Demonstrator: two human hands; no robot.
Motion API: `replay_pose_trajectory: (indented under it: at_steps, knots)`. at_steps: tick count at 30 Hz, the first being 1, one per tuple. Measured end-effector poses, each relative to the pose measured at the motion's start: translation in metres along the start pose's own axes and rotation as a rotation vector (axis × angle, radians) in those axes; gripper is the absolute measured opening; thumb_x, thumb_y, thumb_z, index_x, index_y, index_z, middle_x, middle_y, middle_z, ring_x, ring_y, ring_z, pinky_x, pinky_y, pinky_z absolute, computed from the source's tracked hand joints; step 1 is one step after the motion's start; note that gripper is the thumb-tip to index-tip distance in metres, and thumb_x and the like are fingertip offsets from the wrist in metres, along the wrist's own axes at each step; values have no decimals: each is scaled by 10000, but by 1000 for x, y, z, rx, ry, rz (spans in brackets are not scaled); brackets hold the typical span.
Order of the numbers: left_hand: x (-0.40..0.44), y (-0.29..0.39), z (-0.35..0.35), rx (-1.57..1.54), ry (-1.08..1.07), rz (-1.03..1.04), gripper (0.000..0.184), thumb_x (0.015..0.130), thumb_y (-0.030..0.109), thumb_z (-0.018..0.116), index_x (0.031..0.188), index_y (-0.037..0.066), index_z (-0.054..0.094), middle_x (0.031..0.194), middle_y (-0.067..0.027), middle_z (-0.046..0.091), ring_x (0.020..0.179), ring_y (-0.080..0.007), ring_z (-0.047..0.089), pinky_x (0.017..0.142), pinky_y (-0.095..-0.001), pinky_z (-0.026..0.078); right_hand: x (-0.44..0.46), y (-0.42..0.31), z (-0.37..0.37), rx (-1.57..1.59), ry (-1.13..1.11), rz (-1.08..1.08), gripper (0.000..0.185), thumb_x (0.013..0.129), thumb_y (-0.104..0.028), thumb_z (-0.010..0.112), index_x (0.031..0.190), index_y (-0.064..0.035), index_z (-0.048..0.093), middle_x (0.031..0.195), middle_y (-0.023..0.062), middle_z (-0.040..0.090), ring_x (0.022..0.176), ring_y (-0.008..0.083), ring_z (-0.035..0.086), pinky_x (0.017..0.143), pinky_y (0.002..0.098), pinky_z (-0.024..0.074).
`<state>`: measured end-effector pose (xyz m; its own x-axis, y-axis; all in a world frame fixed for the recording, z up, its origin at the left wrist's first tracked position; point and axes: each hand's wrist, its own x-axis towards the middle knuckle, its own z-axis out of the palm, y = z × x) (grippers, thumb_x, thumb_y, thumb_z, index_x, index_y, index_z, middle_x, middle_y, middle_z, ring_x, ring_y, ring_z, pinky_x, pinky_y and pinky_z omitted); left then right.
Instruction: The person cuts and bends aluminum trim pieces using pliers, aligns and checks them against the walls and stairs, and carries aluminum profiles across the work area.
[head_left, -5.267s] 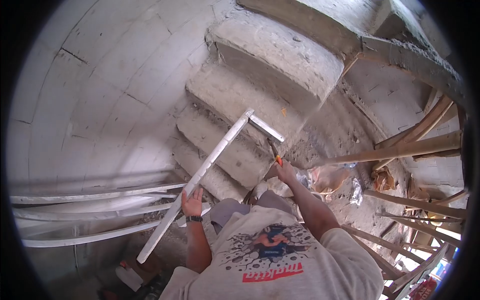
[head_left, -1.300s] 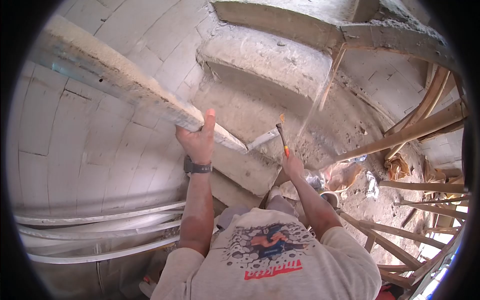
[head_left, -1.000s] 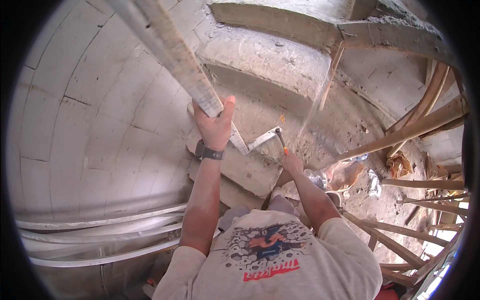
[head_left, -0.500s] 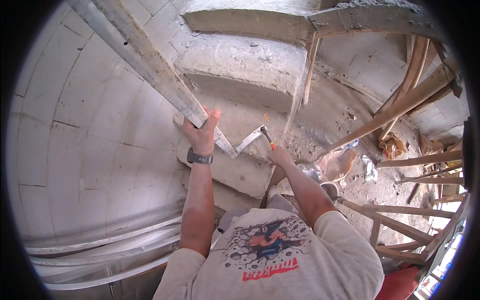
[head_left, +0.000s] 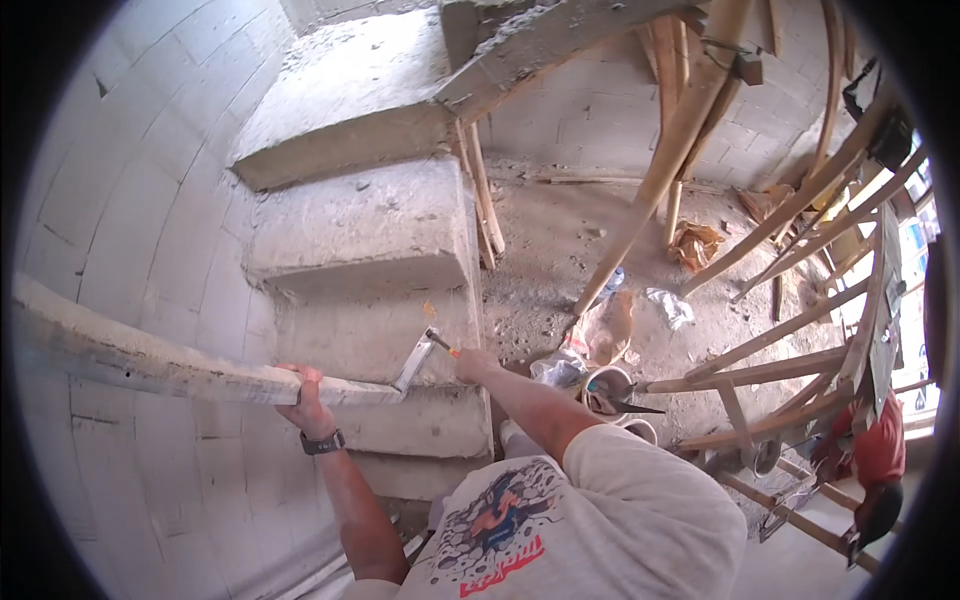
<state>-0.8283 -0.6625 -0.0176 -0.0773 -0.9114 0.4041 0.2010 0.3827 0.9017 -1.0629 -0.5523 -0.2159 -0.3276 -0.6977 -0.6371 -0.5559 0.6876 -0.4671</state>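
My left hand [head_left: 308,402], with a dark watch on the wrist, is wrapped round a long dusty board [head_left: 150,366] near its right end. The board runs nearly level across the left of the view, in front of the block wall. At its right end a short pale strip [head_left: 411,368] angles upward; how the two are joined I cannot make out. My right hand [head_left: 477,366] is closed on a hammer [head_left: 440,342] with an orange and black handle. The hammer's head is at the strip's upper end, over a concrete step [head_left: 350,325].
Rough concrete stairs [head_left: 355,215] rise ahead beside the block wall [head_left: 140,150]. Wooden props [head_left: 665,165] slant up on the right. Buckets [head_left: 607,385], a saw blade [head_left: 637,408], paper and plastic lie below. A person in a red shirt [head_left: 880,440] is at the far right.
The board has swung down on the left, from a steep slant to nearly level, with my left hand still on it. My view has turned right, bringing the person in red into sight.
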Motion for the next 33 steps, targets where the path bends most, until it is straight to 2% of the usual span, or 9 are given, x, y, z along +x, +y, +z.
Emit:
replay_pose_trajectory:
  at_steps: [8, 12, 16, 19, 21, 23, 25, 28, 33]
  knots:
    - [-9, -25, 14, 42, 37, -26, 189, 818, 83, 660, 949, 14, 543, 872, -59, 550, 726, -148, 532, 666, -314, 488, -7, -2, 1, -47, 16, 4, 357, 866, -206, 595, 1178, -42, 653, 1177, 182, 677, 1096, 332, 661, 909, 450, 532]
    - [-3, -28, 1, -89, -1, -40, 191, 790, 64, 651, 948, 21, 552, 841, -59, 550, 697, -145, 535, 625, -300, 482, -12, 0, -3, -28, 28, -32, 382, 851, -226, 621, 1177, -28, 640, 1149, 183, 684, 1091, 330, 662, 910, 460, 533]
    - [-3, -50, -21, -98, 126, 35, 224, 767, 35, 651, 981, 30, 582, 836, -57, 584, 702, -149, 563, 615, -298, 497, 24, 12, 17, -52, -4, -68, 384, 840, -249, 628, 1146, -18, 650, 1131, 203, 682, 1087, 341, 657, 906, 446, 536]
    - [-9, -38, -6, -141, 321, -25, 260, 764, 66, 691, 997, 61, 578, 878, -42, 594, 768, -141, 580, 640, -302, 505, 33, 15, 18, -135, -25, -71, 379, 846, -260, 595, 1122, -9, 662, 1125, 214, 681, 1057, 354, 665, 874, 435, 544]
    - [-9, -39, -15, -76, 221, -19, 287, 763, 70, 727, 1005, 75, 573, 928, -34, 589, 807, -125, 571, 659, -295, 498, 19, 4, 0, -38, -107, -4, 417, 862, -258, 579, 1207, -31, 639, 1234, 213, 642, 1175, 355, 611, 962, 450, 498]
    - [-11, -27, -1, -143, 233, -1, 291, 759, 49, 743, 993, 82, 573, 921, -27, 583, 786, -107, 561, 662, -284, 486, 26, 8, 5, 27, -103, 54, 464, 845, -289, 576, 1214, -12, 627, 1239, 243, 629, 1183, 381, 598, 972, 465, 487]
    - [-12, -34, -5, 9, 179, 8, 294, 753, 28, 745, 987, 72, 571, 871, -7, 580, 773, -85, 549, 652, -273, 473, -3, -10, -13, -42, -104, 41, 480, 847, -301, 555, 1214, 1, 622, 1249, 257, 619, 1191, 392, 591, 979, 476, 479]
    - [-10, -43, -2, -72, 86, -13, 260, 758, 28, 748, 953, 54, 577, 840, 11, 586, 750, -70, 547, 640, -261, 461, 5, 1, 2, -54, -15, 44, 494, 860, -330, 537, 1200, 18, 622, 1235, 269, 621, 1180, 406, 592, 974, 484, 477]
    - [6, -30, 14, 48, 148, -42, 144, 784, 35, 699, 843, 59, 569, 781, -5, 565, 629, -99, 544, 562, -279, 475, 18, 16, 11, -42, -56, 24, 477, 890, -343, 514, 1177, 21, 624, 1208, 272, 631, 1159, 413, 600, 961, 496, 479]
